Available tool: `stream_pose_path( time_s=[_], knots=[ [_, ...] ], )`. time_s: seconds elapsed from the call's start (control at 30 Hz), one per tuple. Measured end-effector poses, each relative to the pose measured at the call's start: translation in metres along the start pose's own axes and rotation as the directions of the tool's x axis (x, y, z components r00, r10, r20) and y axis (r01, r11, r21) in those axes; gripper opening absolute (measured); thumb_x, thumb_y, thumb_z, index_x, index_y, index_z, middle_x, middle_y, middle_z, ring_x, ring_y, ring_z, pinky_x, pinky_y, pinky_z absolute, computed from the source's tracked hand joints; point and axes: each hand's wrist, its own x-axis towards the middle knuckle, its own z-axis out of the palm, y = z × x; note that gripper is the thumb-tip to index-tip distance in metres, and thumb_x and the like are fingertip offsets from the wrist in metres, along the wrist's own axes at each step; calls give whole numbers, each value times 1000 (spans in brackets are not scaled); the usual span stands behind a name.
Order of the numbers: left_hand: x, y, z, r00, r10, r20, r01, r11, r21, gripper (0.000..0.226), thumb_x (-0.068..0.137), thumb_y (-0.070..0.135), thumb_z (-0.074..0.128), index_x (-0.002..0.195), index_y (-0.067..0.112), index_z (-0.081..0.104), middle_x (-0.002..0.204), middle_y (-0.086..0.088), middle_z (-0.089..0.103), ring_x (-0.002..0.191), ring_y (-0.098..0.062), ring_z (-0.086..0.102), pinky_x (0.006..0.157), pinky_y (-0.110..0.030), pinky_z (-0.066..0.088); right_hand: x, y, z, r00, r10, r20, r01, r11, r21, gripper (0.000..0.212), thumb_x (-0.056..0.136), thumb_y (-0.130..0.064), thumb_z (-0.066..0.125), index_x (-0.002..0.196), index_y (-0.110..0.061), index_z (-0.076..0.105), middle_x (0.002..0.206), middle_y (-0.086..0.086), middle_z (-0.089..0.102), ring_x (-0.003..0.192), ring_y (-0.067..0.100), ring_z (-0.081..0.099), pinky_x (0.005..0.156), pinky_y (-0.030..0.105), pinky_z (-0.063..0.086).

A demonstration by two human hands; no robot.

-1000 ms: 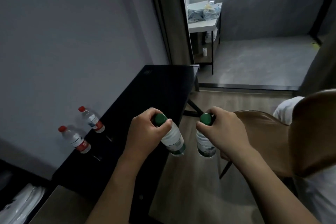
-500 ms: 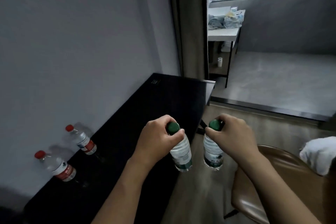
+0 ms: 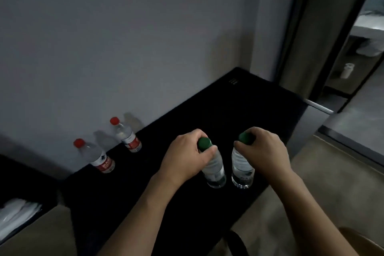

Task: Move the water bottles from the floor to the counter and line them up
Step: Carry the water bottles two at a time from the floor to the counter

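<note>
Green-capped bottles (image 3: 214, 169) (image 3: 242, 169) hang upright, necks clenched by left hand (image 3: 187, 157) and right hand (image 3: 265, 155), over counter's (image 3: 239, 110) front edge; red-capped pair (image 3: 101, 158) sits along the wall edge.

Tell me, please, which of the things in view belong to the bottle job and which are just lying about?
Part of the job:
- left green-capped bottle, gripped by the left hand
- right green-capped bottle, gripped by the right hand
- two red-capped bottles standing by the wall
- black counter

Just lying about:
- white cylinder on the floor beyond the doorway
- white items at lower left
</note>
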Motion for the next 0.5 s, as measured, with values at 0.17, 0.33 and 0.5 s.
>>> stream_pose_path(
  time_s=[0.17, 0.33, 0.5],
  knots=[
    [42, -36, -6, 981, -195, -26, 196, 964, 179, 23, 83, 54, 62, 84, 33, 54, 72, 12, 58, 62, -3, 56, 52, -23, 42, 85, -24, 48, 976, -152, 158, 144, 988, 63, 19, 71, -51, 64, 81, -35, 59, 64, -19, 57, 56, -3, 51, 45, 18, 32],
    [90, -83, -17, 937, -334, -98, 348, 896, 276, 24, 87, 52, 59, 92, 29, 55, 81, 10, 58, 76, -10, 58, 64, -33, 49, 163, -60, 97, 915, -317, 250, 307, 948, 79, 20, 73, -50, 62, 79, -32, 56, 63, -16, 55, 55, 0, 48, 45, 19, 28],
    [138, -136, -26, 901, -401, -164, 433, 840, 327, 24, 94, 45, 56, 97, 21, 50, 82, 5, 58, 74, -14, 57, 63, -33, 48, 232, -89, 147, 842, -401, 360, 407, 911, 62, 23, 80, -46, 62, 82, -25, 56, 70, -8, 57, 59, 11, 52, 49, 23, 33]
  ],
)
